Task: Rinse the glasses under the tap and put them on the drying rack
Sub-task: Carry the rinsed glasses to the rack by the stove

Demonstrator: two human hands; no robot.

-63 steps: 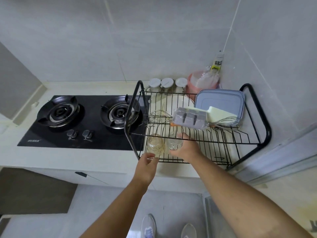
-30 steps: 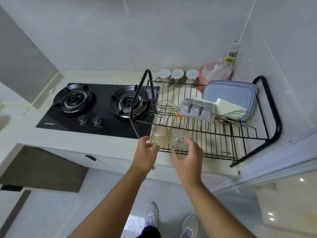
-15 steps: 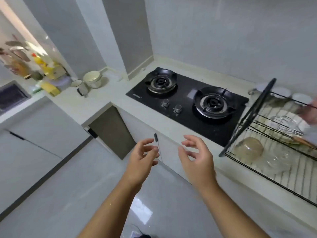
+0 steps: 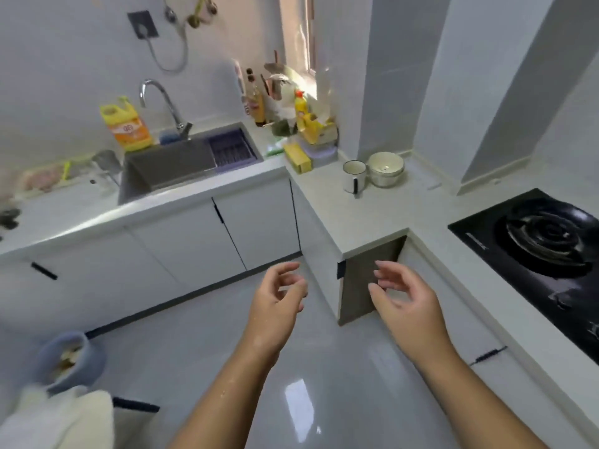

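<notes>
My left hand (image 4: 278, 303) and my right hand (image 4: 405, 299) hang in front of me over the floor, both empty with loosely curled fingers. The steel sink (image 4: 175, 166) lies at the upper left in the counter, with the curved tap (image 4: 162, 102) behind it. A purple rack insert (image 4: 231, 150) sits in the sink's right part. No glasses and no drying rack are in view.
A yellow detergent jug (image 4: 128, 126) stands left of the tap. Bottles and boxes crowd the corner (image 4: 301, 124). A white mug (image 4: 354, 176) and stacked bowls (image 4: 385, 168) sit on the counter. The black gas hob (image 4: 544, 251) is at the right. A bin (image 4: 69, 361) stands at the lower left.
Both hands let go of the glasses on the rack and drew back empty. The view swung left from the rack and hob toward the sink.
</notes>
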